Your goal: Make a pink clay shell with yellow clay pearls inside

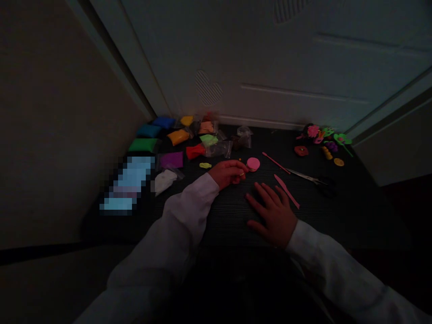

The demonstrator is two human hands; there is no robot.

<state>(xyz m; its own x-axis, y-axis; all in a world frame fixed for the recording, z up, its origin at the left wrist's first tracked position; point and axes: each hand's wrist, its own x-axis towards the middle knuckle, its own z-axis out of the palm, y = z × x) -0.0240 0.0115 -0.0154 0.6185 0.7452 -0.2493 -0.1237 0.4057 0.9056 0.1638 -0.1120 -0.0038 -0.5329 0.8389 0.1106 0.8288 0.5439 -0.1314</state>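
My left hand (230,174) is curled, its fingertips close together at the left edge of a round pink clay piece (253,164). A tiny pale spot shows at those fingertips, too small to name. Palm down over the dark table, my right hand (273,211) has its fingers spread and holds nothing. Just beyond it lies a pink plastic clay knife (286,191). A thin pink modelling stick (275,162) rests farther back. Beside the stick are scissors (307,177) with dark handles. A small yellow-green clay lump (205,165) sits left of my left hand.
Bags of coloured clay, such as green (143,145), purple (171,159), red (195,151) and white (165,181), cover the left and back. A blurred bright rectangle (130,184) lies at far left. Small clay figures (313,131) stand back right. A pale panel (270,58) rises behind the table.
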